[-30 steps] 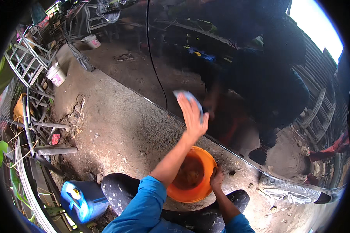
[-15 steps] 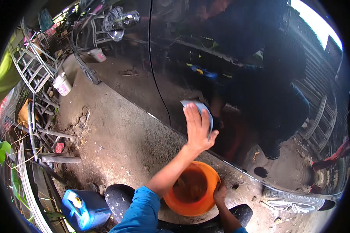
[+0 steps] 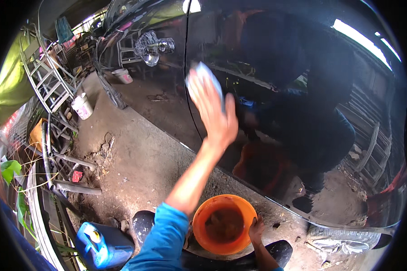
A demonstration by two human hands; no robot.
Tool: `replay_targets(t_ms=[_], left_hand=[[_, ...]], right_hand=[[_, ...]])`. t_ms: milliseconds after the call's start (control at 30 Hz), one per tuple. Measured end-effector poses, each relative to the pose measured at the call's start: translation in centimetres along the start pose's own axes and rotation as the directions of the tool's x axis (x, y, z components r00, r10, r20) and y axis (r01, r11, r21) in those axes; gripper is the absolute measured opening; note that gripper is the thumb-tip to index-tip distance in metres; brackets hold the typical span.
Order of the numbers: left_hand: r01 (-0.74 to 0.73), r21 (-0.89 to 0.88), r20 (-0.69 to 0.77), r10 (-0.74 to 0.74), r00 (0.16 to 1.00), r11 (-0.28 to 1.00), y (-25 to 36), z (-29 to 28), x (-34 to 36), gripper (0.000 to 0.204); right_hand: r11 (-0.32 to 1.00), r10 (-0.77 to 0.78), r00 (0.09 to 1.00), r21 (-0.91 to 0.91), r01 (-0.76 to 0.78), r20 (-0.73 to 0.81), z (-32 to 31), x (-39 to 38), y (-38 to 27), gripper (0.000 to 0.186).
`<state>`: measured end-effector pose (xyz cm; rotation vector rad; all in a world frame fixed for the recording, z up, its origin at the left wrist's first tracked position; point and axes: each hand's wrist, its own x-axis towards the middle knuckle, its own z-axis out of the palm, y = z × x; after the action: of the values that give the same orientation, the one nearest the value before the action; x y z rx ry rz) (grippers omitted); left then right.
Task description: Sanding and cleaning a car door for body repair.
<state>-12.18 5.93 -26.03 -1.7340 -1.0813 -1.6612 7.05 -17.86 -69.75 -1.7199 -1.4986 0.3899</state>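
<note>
My left hand [image 3: 214, 110] lies on a glossy black car door [image 3: 276, 149], fingers stretched upward and thumb out to the right. Under those fingers is a thin, flat, light-blue sheet [image 3: 209, 74], pressed to the paint just right of the vertical panel gap; its exact kind is unclear. My right hand [image 3: 257, 230] grips the right rim of an orange plastic basin [image 3: 248, 212]. Murky reddish-brown water [image 3: 224, 224] lies inside it, with something pale in the middle that I cannot make out. The basin stands on the ground between my knees.
A blue jerrycan [image 3: 105, 246] stands left of my knee. Further left are a white pail [image 3: 82, 106], a metal ladder [image 3: 49, 86] and loose metal pipes [image 3: 77, 187]. The car's lower edge runs diagonally down to a wheel [image 3: 343, 239] at the right.
My left hand has slid up and left across the door with the light-blue sheet, toward the panel gap. My right hand stays on the basin rim. The view has shifted slightly.
</note>
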Motion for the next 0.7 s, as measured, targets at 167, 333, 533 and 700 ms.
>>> replay_targets(t_ms=[167, 333, 533, 700], left_hand=[[-0.077, 0.052, 0.07, 0.074, 0.995, 0.996, -1.5, -2.0, 5.6, 0.06], [0.013, -0.005, 0.019, -0.013, 1.0, 1.0, -4.6, -0.9, -5.8, 0.067], [-0.092, 0.065, 0.069, 0.088, 0.994, 0.994, -1.8, -2.6, 7.0, 0.061], [-0.18, -0.045, 0.182, 0.185, 0.966, 0.983, -2.7, -2.6, -3.7, 0.08]], right_hand=[[0.982, 0.179, 0.967, 0.026, -0.186, 0.184, -1.1, 0.6, -2.2, 0.031], [0.998, 0.065, 0.995, 0.006, -0.066, 0.076, 0.4, 0.8, -0.8, 0.027], [0.981, 0.165, 0.978, 0.085, -0.177, 0.13, -1.3, 0.7, -2.8, 0.029], [0.998, 0.035, 0.999, 0.05, -0.035, 0.013, -0.7, -0.1, -1.9, 0.026]])
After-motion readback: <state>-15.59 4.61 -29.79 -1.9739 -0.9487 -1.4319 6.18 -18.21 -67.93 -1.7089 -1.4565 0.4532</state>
